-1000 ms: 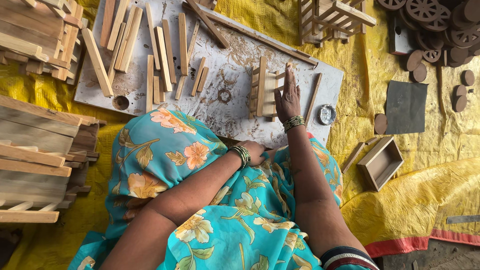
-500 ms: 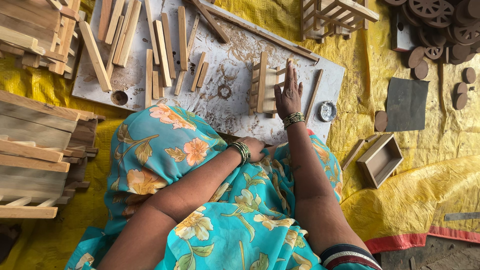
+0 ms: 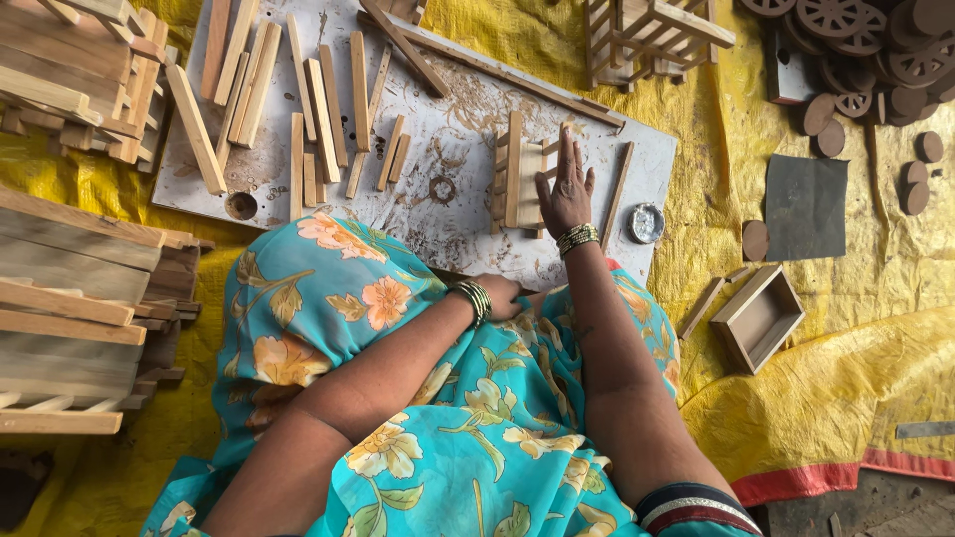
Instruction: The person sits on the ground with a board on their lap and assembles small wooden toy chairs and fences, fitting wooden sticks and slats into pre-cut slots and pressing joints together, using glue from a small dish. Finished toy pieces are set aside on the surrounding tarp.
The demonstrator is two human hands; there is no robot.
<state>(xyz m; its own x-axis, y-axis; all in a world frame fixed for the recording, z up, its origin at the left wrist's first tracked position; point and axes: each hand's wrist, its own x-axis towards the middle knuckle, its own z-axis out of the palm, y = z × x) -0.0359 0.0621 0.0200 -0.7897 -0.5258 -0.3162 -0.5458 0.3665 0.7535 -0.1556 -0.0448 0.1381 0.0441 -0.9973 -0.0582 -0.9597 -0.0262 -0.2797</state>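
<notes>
My right hand [image 3: 564, 189] lies flat, fingers stretched, on the right side of a small wooden slat frame [image 3: 519, 182] that rests on a white board [image 3: 448, 109]. My left hand [image 3: 502, 294] sits curled at the board's near edge, above my lap in teal flowered cloth; I cannot see anything in it. Loose wooden slats [image 3: 318, 119] lie spread over the board's left half. One thin stick [image 3: 619, 181] lies just right of my right hand.
A small round tin [image 3: 646, 223] sits at the board's right corner. An open wooden box [image 3: 760, 318], a dark square sheet [image 3: 804, 207] and wooden wheels [image 3: 856, 50] lie on yellow cloth at right. Stacked wood [image 3: 70, 298] fills the left.
My right hand stays pressed on the slat frame. The view has shifted slightly; nothing else has visibly moved.
</notes>
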